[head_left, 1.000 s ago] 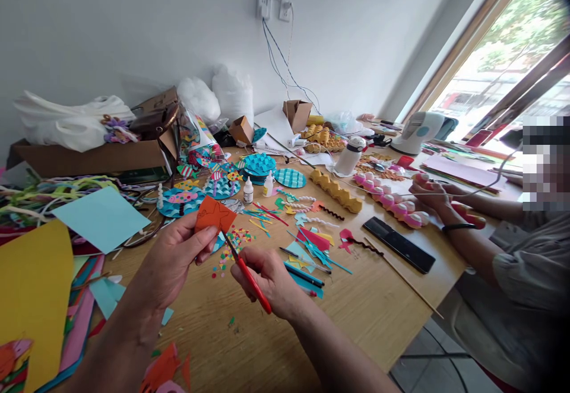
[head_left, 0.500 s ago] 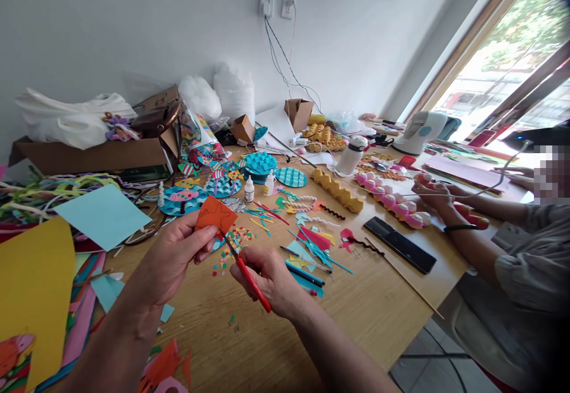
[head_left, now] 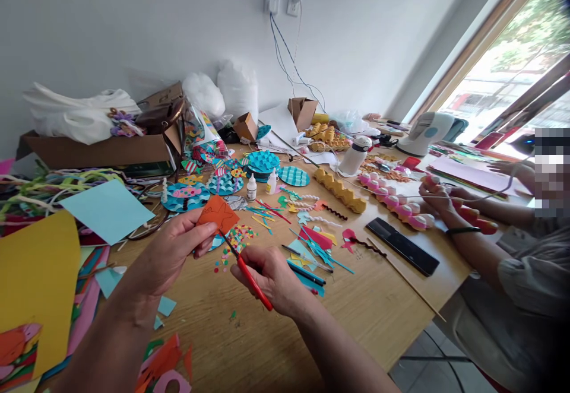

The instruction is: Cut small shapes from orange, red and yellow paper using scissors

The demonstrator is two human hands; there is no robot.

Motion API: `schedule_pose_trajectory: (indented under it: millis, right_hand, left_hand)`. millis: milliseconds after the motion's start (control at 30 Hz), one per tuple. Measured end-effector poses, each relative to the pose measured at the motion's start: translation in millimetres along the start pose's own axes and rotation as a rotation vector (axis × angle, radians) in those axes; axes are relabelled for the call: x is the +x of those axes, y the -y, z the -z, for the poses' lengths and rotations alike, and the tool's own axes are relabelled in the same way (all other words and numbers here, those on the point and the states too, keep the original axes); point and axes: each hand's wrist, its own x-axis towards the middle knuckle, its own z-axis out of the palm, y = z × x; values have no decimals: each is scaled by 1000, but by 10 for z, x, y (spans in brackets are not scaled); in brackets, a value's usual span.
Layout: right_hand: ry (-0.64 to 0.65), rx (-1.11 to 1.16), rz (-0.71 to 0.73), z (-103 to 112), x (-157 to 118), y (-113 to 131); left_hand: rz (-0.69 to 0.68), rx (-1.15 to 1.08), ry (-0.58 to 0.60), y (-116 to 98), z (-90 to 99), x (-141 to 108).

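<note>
Between the thumb and fingers of my left hand (head_left: 178, 244) is a small piece of orange paper (head_left: 222, 212) with dark outlines drawn on it, one like a star. My right hand (head_left: 267, 280) is closed around the red handles of a pair of scissors (head_left: 252, 281). The scissor blades point up and left and meet the paper's lower edge. Behind the blades, small coloured paper dots (head_left: 240, 238) lie scattered on the wooden table (head_left: 267, 351). Orange paper scraps (head_left: 162, 360) are near my left forearm.
Two small glue bottles (head_left: 252, 188) stand beyond my hands, near blue decorated discs (head_left: 182, 196). A black phone (head_left: 402, 246) and a thin wooden stick (head_left: 412, 286) lie on the right. There a co-worker's hands (head_left: 439, 194) hold an egg-carton strip. Yellow card (head_left: 40, 280) covers the left side.
The view has shifted slightly, so the table things appear a little further right. My hands, the orange paper and the scissors keep nearly the same pose.
</note>
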Motion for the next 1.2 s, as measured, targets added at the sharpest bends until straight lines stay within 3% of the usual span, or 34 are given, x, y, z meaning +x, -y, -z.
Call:
schedule_pose_trajectory:
  millis: [267, 500, 933, 1200]
  right_hand:
    - [-1, -3, 4, 1, 0, -15]
    - [-2, -16, 25, 21, 13, -23]
    - [41, 562, -84, -86, 68, -99]
    - [85, 652, -63, -116, 89, -169]
  left_hand:
    - [18, -6, -15, -13, 6, -12]
    - [26, -70, -123, 4, -25, 20]
    - [107, -293, -127, 23, -168, -18]
    - [99, -428, -83, 45, -129, 13]
